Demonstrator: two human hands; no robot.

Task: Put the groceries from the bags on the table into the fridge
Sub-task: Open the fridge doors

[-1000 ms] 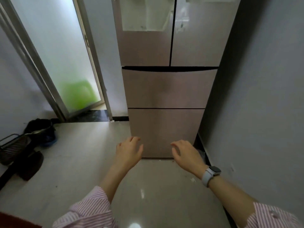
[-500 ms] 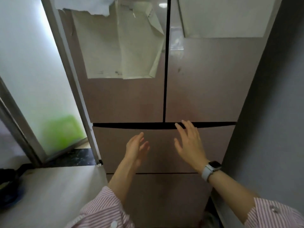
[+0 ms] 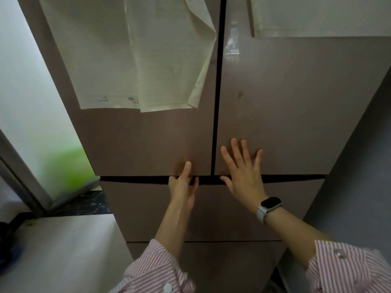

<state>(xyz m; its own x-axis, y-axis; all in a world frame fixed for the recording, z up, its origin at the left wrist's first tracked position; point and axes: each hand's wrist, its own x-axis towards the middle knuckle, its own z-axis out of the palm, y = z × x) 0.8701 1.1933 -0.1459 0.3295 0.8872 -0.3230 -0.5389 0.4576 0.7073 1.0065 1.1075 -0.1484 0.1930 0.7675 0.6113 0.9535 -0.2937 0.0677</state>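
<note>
The fridge [image 3: 275,106] is being opened: left hand [image 3: 183,187] fingers are hooked under the left door [image 3: 137,140] edge; right hand [image 3: 243,174] is spread flat, grasping nothing. An outward pull is required.

1 fridge [image 3: 275,115], 2 hands, 2 papers, 1 watch [image 3: 269,205]

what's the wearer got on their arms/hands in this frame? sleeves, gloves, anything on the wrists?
No gloves: left hand and right hand are bare. Both arms wear a shirt with fine red-and-white stripes, the left sleeve and right sleeve pushed up the forearm, a pale button on each cuff. The right wrist carries a smartwatch with a dark rectangular face and a light band.
</note>
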